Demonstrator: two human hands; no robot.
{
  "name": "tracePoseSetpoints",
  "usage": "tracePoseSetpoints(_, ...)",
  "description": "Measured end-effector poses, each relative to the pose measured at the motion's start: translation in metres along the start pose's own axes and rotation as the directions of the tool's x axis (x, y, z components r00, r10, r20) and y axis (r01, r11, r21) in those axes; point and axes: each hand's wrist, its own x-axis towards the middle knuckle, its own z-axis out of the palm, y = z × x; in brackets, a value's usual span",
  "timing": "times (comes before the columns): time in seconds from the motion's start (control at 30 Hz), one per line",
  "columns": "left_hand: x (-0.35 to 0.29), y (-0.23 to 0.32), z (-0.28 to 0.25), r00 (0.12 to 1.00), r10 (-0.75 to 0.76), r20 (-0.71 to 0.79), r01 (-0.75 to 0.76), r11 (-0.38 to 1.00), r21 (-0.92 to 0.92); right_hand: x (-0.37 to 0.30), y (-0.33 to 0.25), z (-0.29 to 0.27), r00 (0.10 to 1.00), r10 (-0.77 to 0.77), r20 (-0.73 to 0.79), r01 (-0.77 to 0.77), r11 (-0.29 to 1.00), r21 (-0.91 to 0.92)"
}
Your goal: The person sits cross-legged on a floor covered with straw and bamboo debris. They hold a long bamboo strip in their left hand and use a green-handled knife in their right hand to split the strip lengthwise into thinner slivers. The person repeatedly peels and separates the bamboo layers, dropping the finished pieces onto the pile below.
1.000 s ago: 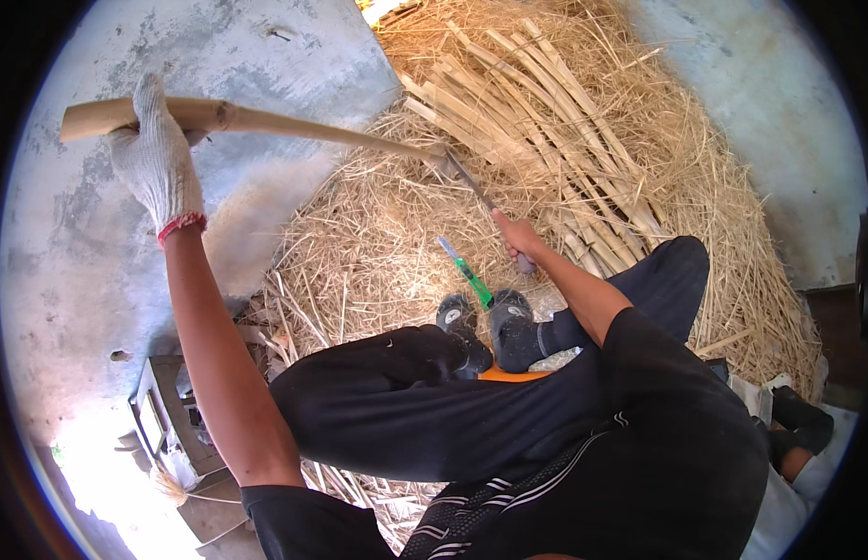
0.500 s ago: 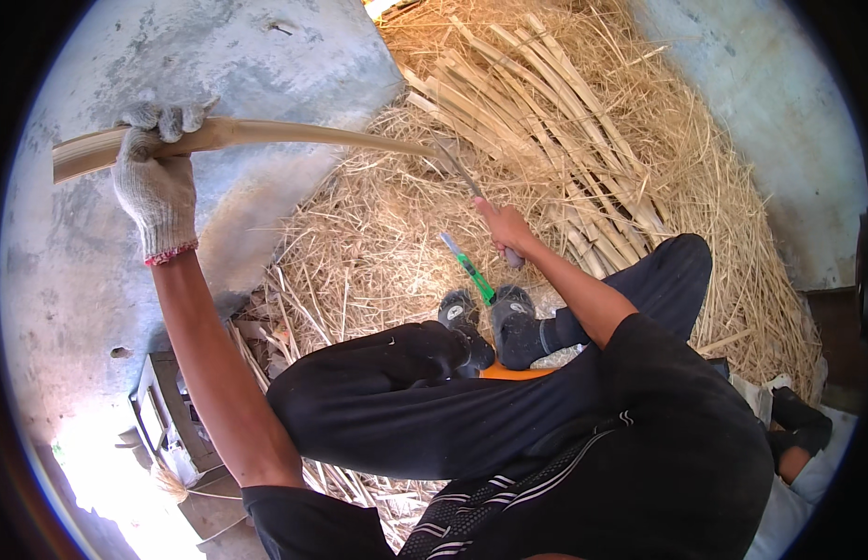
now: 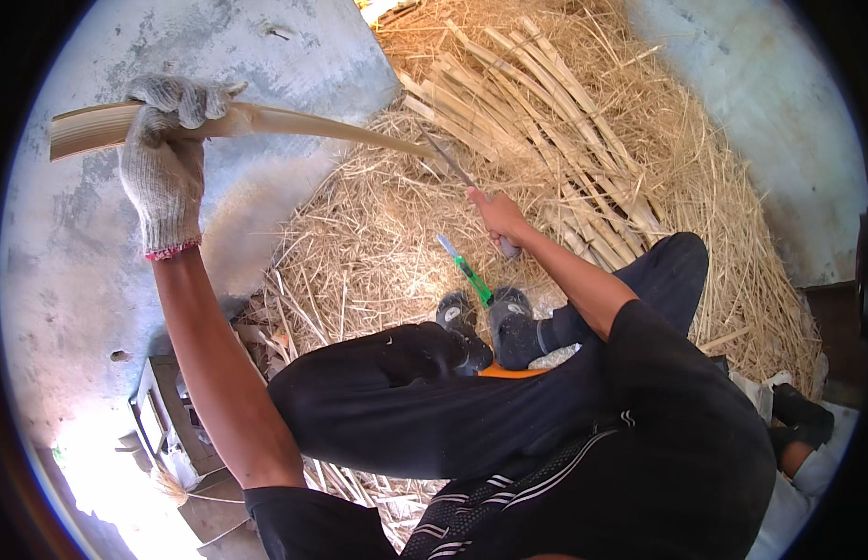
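Out to the left, my left hand (image 3: 165, 159) wears a grey knit glove and grips a long pale bamboo strip (image 3: 303, 123) near its wide end. The strip slants to the right and narrows toward its far tip. My bare right hand (image 3: 499, 220) is closed round the handle of a knife (image 3: 450, 161). Its thin dark blade points up and to the left, and the tip end lies at or very near the strip's narrow end; whether they touch I cannot tell. Below the blade, a green-handled cutter with a pale blade (image 3: 469, 272) rests by my feet.
Several split bamboo strips (image 3: 555, 121) lie in a bundle on a thick bed of shavings (image 3: 359, 243). Grey walls (image 3: 294, 56) stand at left and right. My crossed legs (image 3: 406, 392) fill the lower middle. A wooden box (image 3: 163, 401) stands at lower left.
My left hand has shifted slightly up and right along with the strip, its fingers wrapped further over it. My right hand and the knife have moved a little up and left.
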Motion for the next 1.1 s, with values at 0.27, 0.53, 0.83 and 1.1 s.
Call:
tracePoseSetpoints(0.27,0.003,0.013,-0.014,0.983,-0.056,0.174,0.063,0.997,-0.034,-0.012,0.006,0.011,0.993,-0.101,-0.055,0.098,0.994,-0.046)
tracePoseSetpoints(0.53,0.013,-0.004,-0.037,0.998,-0.028,0.059,0.029,0.999,-0.016,-0.011,0.022,-0.019,0.994,0.112,-0.006,-0.112,0.993,-0.022)
tracePoseSetpoints(0.83,-0.005,0.009,0.007,0.979,-0.128,0.16,0.13,0.991,-0.001,0.022,0.055,-0.006,0.982,0.186,-0.013,-0.185,0.981,0.057)
tracePoseSetpoints(1.1,-0.003,0.036,-0.054,0.971,-0.238,0.027,0.188,0.824,0.534,-0.002,0.021,-0.002,0.989,0.072,0.126,-0.111,0.932,0.344)
